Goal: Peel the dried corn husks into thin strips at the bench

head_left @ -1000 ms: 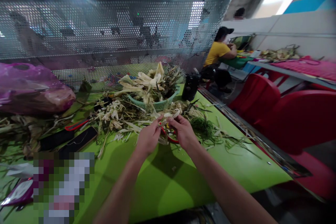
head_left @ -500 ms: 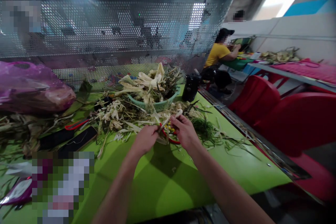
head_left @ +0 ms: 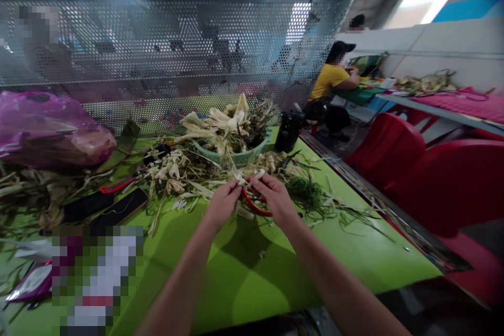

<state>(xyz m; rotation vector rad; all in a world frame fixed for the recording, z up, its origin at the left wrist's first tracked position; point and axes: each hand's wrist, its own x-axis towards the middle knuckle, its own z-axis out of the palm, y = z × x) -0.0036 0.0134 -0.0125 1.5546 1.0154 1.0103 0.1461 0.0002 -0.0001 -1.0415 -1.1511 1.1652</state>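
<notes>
Above the green tabletop (head_left: 252,283), a pale strip of dried corn husk (head_left: 259,174) is pinched between my two hands. My left hand (head_left: 222,203) has its thumb and fingers closed on one end. Close beside it, my right hand (head_left: 274,197) grips the strip near its other end. Just below both hands lies a red curved handle (head_left: 255,206), like a scissors loop, partly covered by my fingers. Behind them stands a light green basket (head_left: 218,158) heaped with dry husks (head_left: 232,121). Shredded husk pieces (head_left: 171,165) are piled to the left.
A black bottle (head_left: 289,131) stands right of the basket, and green fibres (head_left: 309,194) lie nearer. At left are a red cutter (head_left: 118,185), a dark phone-like slab (head_left: 120,210) and a purple plastic bag (head_left: 55,131). Red chairs (head_left: 433,184) and a seated person (head_left: 328,81) are beyond.
My hands have drawn closer together on the husk strip, with the left one moving up and right. The view has shifted slightly.
</notes>
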